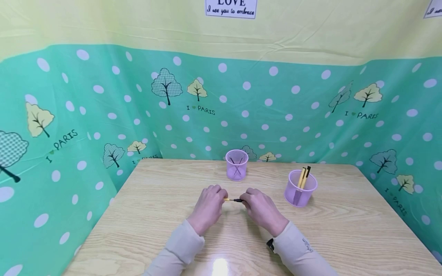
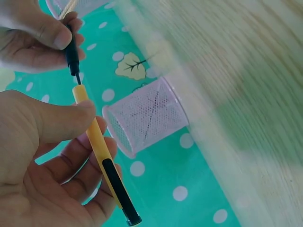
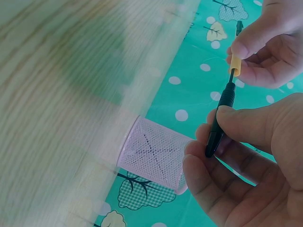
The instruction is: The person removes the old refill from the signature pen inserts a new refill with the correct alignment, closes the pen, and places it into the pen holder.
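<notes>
My left hand grips the yellow pen barrel, which has a black clip towards its far end. Opposite it, my right hand pinches the black pen grip between thumb and fingers. A thin dark refill runs from the grip into the open end of the barrel, with a short length showing between the two parts. Both hands are above the middle of the table, and the pen parts lie roughly in line.
Behind the hands stands a purple mesh cup with thin dark rods crossed in it. To the right is a wider purple cup holding yellow pens with black ends. The wooden table meets a green dotted curtain.
</notes>
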Tool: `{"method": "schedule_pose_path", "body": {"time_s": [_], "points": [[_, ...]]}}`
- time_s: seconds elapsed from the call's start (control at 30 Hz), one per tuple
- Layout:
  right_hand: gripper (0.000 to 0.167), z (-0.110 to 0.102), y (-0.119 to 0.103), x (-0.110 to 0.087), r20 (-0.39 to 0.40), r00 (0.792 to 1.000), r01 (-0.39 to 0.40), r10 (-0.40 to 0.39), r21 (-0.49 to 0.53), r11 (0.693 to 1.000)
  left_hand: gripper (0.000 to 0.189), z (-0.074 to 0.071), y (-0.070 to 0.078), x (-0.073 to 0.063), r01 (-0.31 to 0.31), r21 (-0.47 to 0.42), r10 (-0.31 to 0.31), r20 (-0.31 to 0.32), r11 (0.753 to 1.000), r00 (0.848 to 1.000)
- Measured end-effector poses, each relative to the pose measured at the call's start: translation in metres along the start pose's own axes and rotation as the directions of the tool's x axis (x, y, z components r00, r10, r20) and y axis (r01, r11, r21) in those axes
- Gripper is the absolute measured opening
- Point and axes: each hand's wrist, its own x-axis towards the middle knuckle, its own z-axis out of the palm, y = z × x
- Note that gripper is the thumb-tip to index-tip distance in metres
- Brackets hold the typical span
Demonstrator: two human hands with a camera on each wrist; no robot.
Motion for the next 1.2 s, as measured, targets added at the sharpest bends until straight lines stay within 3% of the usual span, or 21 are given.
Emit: {"method": "schedule_pose_path", "body": {"time_s": [1.2], "points": [[0.011,-0.0003,0.0009,-0.0003,-0.009,1.0,-0.015,0.015,-0.009,1.0,0.017,-0.0079,-0.0099,0.0012,0.056,-0.029,-0.056,0.02,0.998,0.998]]}}
